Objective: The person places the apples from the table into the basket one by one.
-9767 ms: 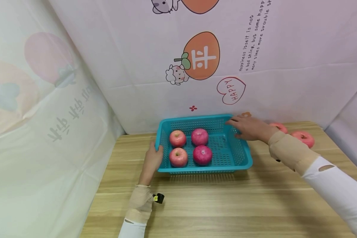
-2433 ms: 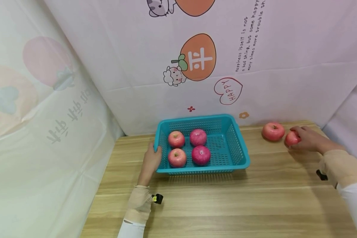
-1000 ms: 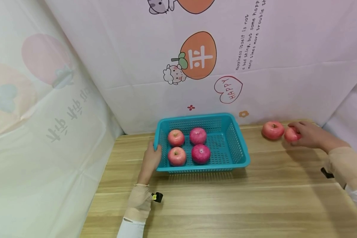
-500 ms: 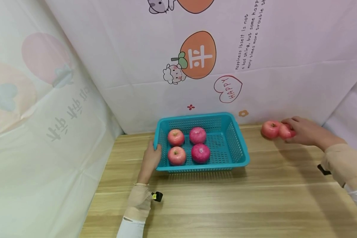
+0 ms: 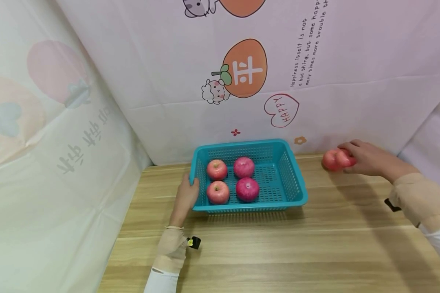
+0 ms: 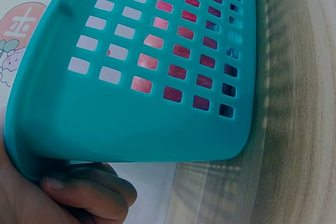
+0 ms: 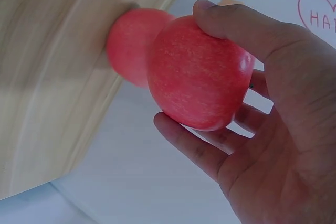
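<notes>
A turquoise perforated plastic basket (image 5: 249, 207) sits on the table, its left end gripped by my left hand (image 5: 185, 197). In the left wrist view, fingers (image 6: 86, 192) curl beneath the basket's rim. Inside lie two yellowish-red apples (image 5: 218, 192) on the left and two deep pink, round fruits (image 5: 247, 189) beside them. At the far right, my right hand (image 5: 370, 159) holds a red apple (image 7: 199, 74) between thumb and fingers. It appears raised off the table. Behind it is another red apple (image 7: 131, 43), partly hidden by the held one; whether they touch I cannot tell.
A wood-grain table (image 5: 264, 248) carries everything. White printed cloth (image 5: 176, 118) hangs right behind the basket and apples, and more cloth (image 5: 58, 195) closes off the left side. Bare wood lies between the basket and the right-hand apples.
Earlier the right hand was at the basket's right end, then took hold of the rightmost apple. Over the last second it has carried that apple left, in front of the other. Left hand and basket stay put.
</notes>
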The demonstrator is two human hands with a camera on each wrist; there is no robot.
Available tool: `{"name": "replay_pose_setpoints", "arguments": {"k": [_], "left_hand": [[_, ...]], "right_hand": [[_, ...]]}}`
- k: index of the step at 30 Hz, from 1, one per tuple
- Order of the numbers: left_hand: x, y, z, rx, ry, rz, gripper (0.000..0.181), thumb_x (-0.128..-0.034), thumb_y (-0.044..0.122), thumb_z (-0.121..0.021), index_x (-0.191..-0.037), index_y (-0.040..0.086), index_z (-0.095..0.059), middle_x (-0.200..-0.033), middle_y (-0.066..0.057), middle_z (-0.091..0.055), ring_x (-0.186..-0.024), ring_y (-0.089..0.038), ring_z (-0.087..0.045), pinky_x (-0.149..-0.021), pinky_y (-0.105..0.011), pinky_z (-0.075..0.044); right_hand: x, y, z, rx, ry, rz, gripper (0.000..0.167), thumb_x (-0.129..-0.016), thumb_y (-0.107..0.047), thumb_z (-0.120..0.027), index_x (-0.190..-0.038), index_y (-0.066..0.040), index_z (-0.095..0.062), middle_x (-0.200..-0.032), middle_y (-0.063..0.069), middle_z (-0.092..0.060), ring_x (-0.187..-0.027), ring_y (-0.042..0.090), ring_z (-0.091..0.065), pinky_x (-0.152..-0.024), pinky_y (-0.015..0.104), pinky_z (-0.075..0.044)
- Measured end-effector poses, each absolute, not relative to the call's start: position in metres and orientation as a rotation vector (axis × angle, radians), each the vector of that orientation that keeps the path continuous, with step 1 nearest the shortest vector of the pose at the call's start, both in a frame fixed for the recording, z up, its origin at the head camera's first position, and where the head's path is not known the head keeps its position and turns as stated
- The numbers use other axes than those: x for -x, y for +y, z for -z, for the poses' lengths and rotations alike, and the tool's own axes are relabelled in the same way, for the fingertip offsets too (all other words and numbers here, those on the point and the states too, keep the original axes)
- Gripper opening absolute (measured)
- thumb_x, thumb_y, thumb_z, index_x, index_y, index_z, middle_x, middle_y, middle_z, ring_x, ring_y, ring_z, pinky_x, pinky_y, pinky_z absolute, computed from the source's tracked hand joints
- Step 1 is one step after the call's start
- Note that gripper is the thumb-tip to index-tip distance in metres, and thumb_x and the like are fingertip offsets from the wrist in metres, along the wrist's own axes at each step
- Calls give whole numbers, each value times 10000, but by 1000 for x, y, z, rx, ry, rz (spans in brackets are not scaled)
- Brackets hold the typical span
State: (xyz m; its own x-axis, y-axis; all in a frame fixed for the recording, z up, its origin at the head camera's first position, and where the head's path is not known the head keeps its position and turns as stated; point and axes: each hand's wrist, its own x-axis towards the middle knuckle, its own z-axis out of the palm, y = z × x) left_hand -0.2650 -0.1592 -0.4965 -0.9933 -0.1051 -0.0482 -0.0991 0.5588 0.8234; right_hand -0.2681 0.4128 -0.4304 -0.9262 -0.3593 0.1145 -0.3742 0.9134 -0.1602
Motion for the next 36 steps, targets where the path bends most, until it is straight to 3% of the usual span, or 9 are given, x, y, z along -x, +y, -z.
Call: {"name": "replay_pose_setpoints", "arguments": {"k": [11, 36], "left_hand": [[265, -158, 497, -189, -2762, 1458, 485, -1105, 322, -434, -1516, 67, -466, -1354, -236, -662, -1149, -363, -675, -934, -558, -554], [266, -159, 497, -184, -2770, 1451, 523, -1106, 322, -421, -1554, 53, -434, -1413, -247, -632, -1207, -387, -660, -987, -586, -535]], "right_hand": [[275, 393, 417, -579, -3050, -255, 758, -802, -212, -888, -1409, 84, -545, -1358, 355, -549, -1185, 539, -585, -954, 644, -490], [292, 332, 386, -560, -3066, -279, 773, -820, -246, -882, -1460, 22, -540, -1415, 295, -529, -1225, 480, -547, -979, 663, -519]]}}
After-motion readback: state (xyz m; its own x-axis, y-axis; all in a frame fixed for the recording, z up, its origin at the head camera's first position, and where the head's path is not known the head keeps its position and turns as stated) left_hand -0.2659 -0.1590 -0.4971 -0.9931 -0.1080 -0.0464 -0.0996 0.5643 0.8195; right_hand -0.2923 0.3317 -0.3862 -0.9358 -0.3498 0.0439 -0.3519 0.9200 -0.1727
